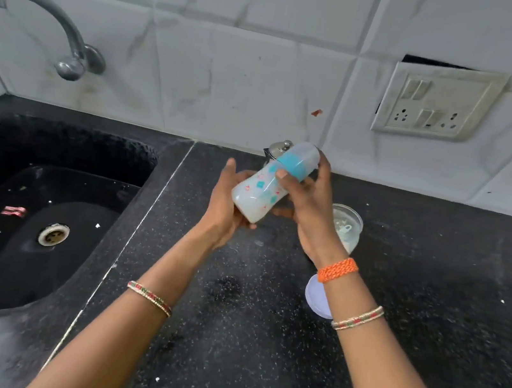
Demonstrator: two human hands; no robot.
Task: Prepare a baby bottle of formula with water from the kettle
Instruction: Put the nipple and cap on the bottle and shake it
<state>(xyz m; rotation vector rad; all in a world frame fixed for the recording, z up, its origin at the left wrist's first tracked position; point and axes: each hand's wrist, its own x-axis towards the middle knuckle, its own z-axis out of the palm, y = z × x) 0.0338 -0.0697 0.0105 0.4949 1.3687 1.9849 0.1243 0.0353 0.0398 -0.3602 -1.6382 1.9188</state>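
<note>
presently catalogued, one item in hand: baby bottle, translucent with teal and red print, a teal collar and a clear cap fitted, milky white contents visible in the lower body. it is held in the air above the black speckled counter, just in front of the kettle, of which only the steel lid and knob are seen behind the bottle.

grip: the left hand is cupped closed under the base and lower body; the right hand is closed around the upper body just below the collar, thumb laid across the front.

orientation: the long axis is tilted well off upright, running from base at lower left to cap at upper right; the capped end is pointed up, away from the person and toward the wall.

step judged in hand: the mixing of formula and water in the closed bottle, filling and capping apparently done. the task is judged near its end.

next move, as judged: a firm two-handed hold and a tight collar are called for if the bottle is to be shaken or swirled without leaking, then it is to be stood upright on the counter.

also present: open formula container with a scoop inside, beside the right wrist; a pale lid nearer the person; sink at left.
</note>
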